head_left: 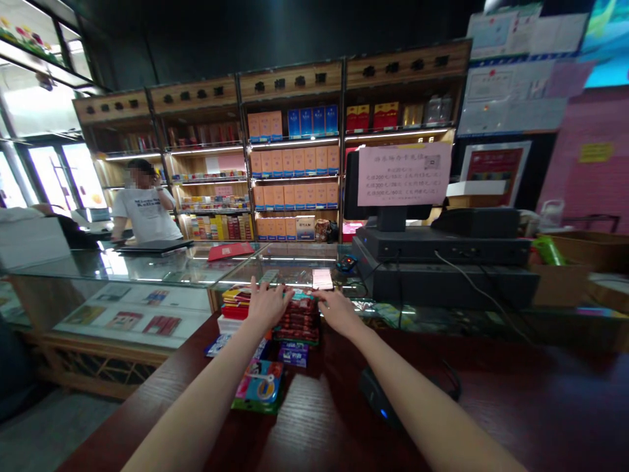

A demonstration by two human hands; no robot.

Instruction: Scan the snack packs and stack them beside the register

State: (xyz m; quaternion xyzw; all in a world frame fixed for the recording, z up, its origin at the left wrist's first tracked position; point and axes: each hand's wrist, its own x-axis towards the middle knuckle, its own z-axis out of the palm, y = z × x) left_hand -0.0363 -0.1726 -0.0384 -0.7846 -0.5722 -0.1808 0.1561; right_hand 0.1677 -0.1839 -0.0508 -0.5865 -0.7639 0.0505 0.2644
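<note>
Reaching forward over the brown counter, my left hand [268, 305] has its fingers spread above a row of snack packets. Beneath and beside it is a stack of dark red packets [299, 324], with yellow and red packs [236, 301] to its left. My right hand [338, 309] is at the stack's right edge, fingers stretched toward its top; whether they touch it I cannot tell. Nearer to me lie a purple packet [293, 354] and a colourful blue and pink packet [261, 385]. A small pink paper [322, 279] is just beyond the hands.
A black device with a blue light [377, 396] lies by my right forearm. A monitor with a pink notice [403, 174] and a dark till [442, 252] stand at right. Glass display cases [137, 314] and a person in a white shirt [147, 213] are at left, before stocked shelves.
</note>
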